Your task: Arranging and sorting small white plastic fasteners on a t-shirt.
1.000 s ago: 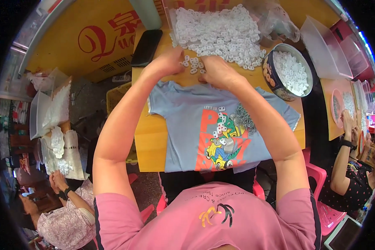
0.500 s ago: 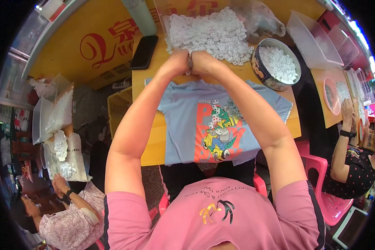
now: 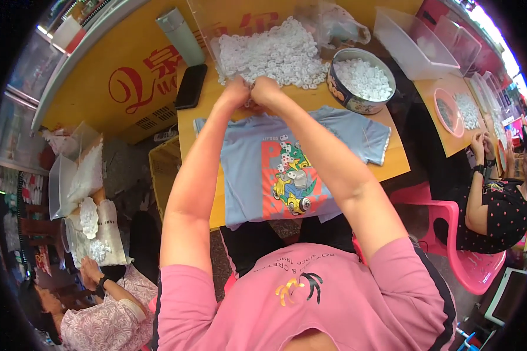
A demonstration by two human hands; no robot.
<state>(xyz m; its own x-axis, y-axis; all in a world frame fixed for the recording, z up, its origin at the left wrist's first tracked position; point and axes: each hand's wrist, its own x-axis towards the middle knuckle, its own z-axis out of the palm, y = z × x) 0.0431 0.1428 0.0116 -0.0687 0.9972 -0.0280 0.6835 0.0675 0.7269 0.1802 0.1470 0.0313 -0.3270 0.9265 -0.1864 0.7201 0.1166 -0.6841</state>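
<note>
Orange-topped and crowded, the counter (image 3: 401, 167) carried a small blue T-shirt (image 3: 257, 169) laid flat, its cartoon print of a yellow car facing up and a few white pieces resting on the design. Seen from the head camera, the person in a pink top had both arms stretched forward. The left hand (image 3: 235, 93) and the right hand (image 3: 266, 90) were pressed close together at the shirt's collar, at the near edge of a heap of small white rings (image 3: 275, 52); they appeared to pinch something tiny between them, though what it was could not be made out. Compared with a second before, when the hands were set apart on either side of the collar, they had closed in on one another. The rings looked like small, flat, plastic loops, piled loosely. Beside the heap stood a round tin (image 3: 360, 82) filled with more of them. A black phone (image 3: 190, 86) lay at the counter's left, and a seated co-worker (image 3: 495, 205) in a dotted top worked at a neighbouring counter to the right.
</note>
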